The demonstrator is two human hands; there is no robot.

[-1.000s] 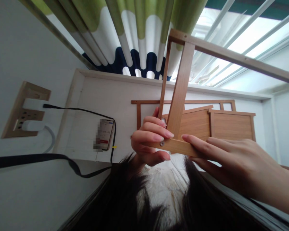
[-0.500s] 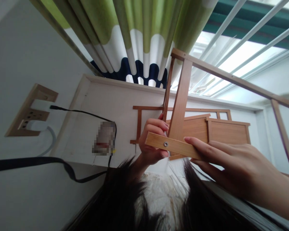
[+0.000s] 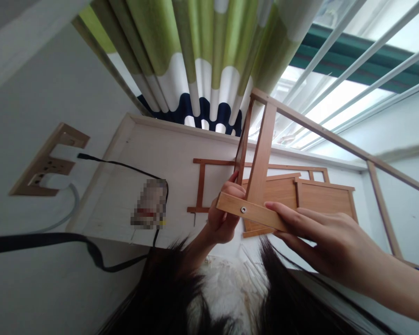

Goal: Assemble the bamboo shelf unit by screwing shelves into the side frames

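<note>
A wooden frame point(image 3: 261, 153) of joined slats rises in front of me, tilted toward the window. Its near bar point(image 3: 253, 212) carries a round metal screw head point(image 3: 243, 210). My right hand point(image 3: 321, 235) pinches this bar at its right part, fingers above and thumb side below. Around the frame's left corner, behind the bar's left end, my left hand point(image 3: 225, 214) is closed, its fingertips partly hidden by the wood. A thin wooden panel point(image 3: 243, 144) stands at the frame's left side, touching the left index fingertip.
On the white ledge point(image 3: 174, 149) lie another wooden frame point(image 3: 201, 186), flat wooden panels point(image 3: 326, 197) and a blurred-out object point(image 3: 149, 204) beside a black cable. A wall socket point(image 3: 52, 160) holds plugs at left. Curtains point(image 3: 202, 60) and window bars point(image 3: 349, 56) are behind. Dark hair hangs below.
The view has shifted slightly. My left hand's fingers have curled and its thumb has gone behind the bar. The frame has tilted a little, its top corner lower in view.
</note>
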